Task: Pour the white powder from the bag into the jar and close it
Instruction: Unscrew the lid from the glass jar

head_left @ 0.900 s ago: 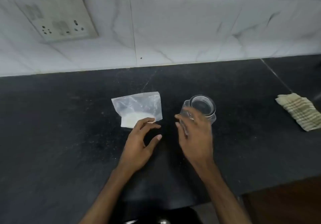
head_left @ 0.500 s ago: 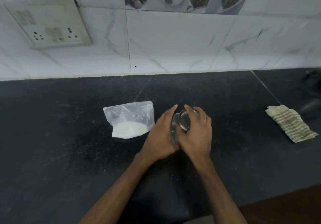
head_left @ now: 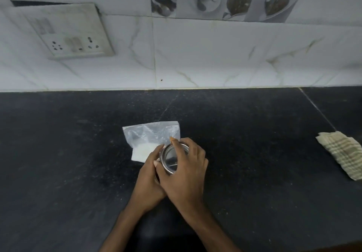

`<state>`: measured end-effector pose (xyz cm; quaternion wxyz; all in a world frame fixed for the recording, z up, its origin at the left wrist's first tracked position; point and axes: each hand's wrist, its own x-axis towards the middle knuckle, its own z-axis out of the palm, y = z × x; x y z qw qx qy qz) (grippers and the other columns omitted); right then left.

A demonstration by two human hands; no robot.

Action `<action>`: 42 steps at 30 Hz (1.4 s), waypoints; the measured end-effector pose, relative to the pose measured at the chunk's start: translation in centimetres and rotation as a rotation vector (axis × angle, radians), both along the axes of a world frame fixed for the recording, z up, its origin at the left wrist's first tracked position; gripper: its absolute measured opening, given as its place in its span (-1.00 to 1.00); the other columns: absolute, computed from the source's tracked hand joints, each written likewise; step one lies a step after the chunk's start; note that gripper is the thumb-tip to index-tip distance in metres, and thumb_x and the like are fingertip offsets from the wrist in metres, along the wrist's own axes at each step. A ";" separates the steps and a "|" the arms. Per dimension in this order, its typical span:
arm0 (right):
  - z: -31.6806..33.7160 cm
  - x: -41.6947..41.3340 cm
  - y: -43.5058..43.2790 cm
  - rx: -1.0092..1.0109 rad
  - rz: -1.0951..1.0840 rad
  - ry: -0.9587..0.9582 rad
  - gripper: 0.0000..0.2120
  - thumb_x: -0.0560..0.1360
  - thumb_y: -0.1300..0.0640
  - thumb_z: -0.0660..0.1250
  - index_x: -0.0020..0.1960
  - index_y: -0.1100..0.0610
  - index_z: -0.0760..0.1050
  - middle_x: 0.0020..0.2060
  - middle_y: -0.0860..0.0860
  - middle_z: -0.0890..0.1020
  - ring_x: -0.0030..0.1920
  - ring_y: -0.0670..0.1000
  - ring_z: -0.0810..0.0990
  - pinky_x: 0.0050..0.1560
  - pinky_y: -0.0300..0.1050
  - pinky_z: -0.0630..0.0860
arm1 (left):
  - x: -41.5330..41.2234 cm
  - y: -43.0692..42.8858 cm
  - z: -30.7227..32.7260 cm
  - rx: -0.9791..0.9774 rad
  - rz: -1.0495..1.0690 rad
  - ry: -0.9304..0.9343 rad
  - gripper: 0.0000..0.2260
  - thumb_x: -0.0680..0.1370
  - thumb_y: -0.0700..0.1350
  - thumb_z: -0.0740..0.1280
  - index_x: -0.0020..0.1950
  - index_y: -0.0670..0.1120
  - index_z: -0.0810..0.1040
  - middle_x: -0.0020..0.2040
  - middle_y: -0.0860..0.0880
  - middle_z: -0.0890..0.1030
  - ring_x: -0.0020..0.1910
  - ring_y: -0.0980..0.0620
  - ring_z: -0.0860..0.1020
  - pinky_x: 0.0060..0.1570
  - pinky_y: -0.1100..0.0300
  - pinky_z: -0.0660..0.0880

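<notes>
A clear plastic bag [head_left: 148, 136] with white powder in its lower left part lies flat on the black counter [head_left: 58, 163]. Just right of it is a small clear jar [head_left: 170, 156] with a metal-rimmed lid, tilted toward me. My left hand [head_left: 149, 177] grips the jar's body from the left and below. My right hand [head_left: 188, 171] is wrapped over the lid from the right, fingers curled around its rim. Most of the jar's body is hidden by both hands.
A folded striped cloth [head_left: 341, 154] lies at the counter's right edge. A white tiled wall [head_left: 215, 56] with a switch-and-socket plate [head_left: 72, 34] rises behind the counter. A seam [head_left: 317, 109] runs across the counter on the right.
My left hand left the bag and joined my right hand on the jar. The jar has moved left, close to the bag, and is tilted in both hands.
</notes>
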<state>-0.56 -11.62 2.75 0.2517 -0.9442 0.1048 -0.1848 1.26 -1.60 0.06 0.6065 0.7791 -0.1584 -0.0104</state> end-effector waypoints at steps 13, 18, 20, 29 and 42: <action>-1.2 1.1 -0.1 0.044 -0.003 -0.206 -0.52 0.34 -0.16 0.42 0.20 0.02 0.60 0.17 -0.03 0.58 0.19 -0.01 0.53 0.19 -0.07 0.45 | 2.2 0.9 -1.5 0.053 -0.069 0.012 -0.27 0.22 -0.12 0.64 0.31 0.01 0.41 0.22 0.02 0.54 0.22 0.06 0.57 0.15 0.18 0.53; -0.8 1.2 -0.3 0.049 0.019 -0.193 -0.53 0.32 -0.15 0.42 0.18 0.02 0.60 0.13 -0.05 0.59 0.16 -0.01 0.54 0.17 -0.04 0.51 | 2.3 0.9 -1.9 0.031 -0.074 0.049 -0.23 0.19 -0.10 0.66 0.32 -0.05 0.41 0.21 0.04 0.55 0.21 0.10 0.57 0.15 0.16 0.55; -0.6 1.1 -0.2 0.067 0.029 -0.175 -0.52 0.32 -0.16 0.40 0.18 0.01 0.60 0.13 -0.05 0.59 0.16 -0.01 0.54 0.16 -0.01 0.53 | 2.2 1.0 -1.9 0.033 -0.069 0.064 -0.22 0.18 -0.06 0.66 0.33 -0.03 0.40 0.22 0.04 0.54 0.21 0.08 0.57 0.15 0.09 0.56; -0.2 1.2 -1.0 0.101 0.114 -0.127 -0.49 0.30 -0.16 0.40 0.20 0.01 0.59 0.15 -0.04 0.59 0.17 -0.02 0.52 0.21 -0.09 0.48 | 1.9 0.9 -2.2 0.030 -0.023 0.073 -0.17 0.14 0.07 0.64 0.34 0.09 0.37 0.24 0.02 0.53 0.22 0.03 0.57 0.16 -0.11 0.55; 0.9 1.9 -4.1 0.177 0.471 0.035 -0.37 0.22 -0.12 0.44 0.25 0.08 0.56 0.23 -0.03 0.58 0.23 -0.08 0.50 0.28 -0.08 0.47 | 2.0 1.1 -2.7 0.021 -0.076 0.121 -0.08 0.10 -0.09 0.71 0.37 0.02 0.36 0.27 0.01 0.51 0.23 0.03 0.57 0.19 -0.09 0.56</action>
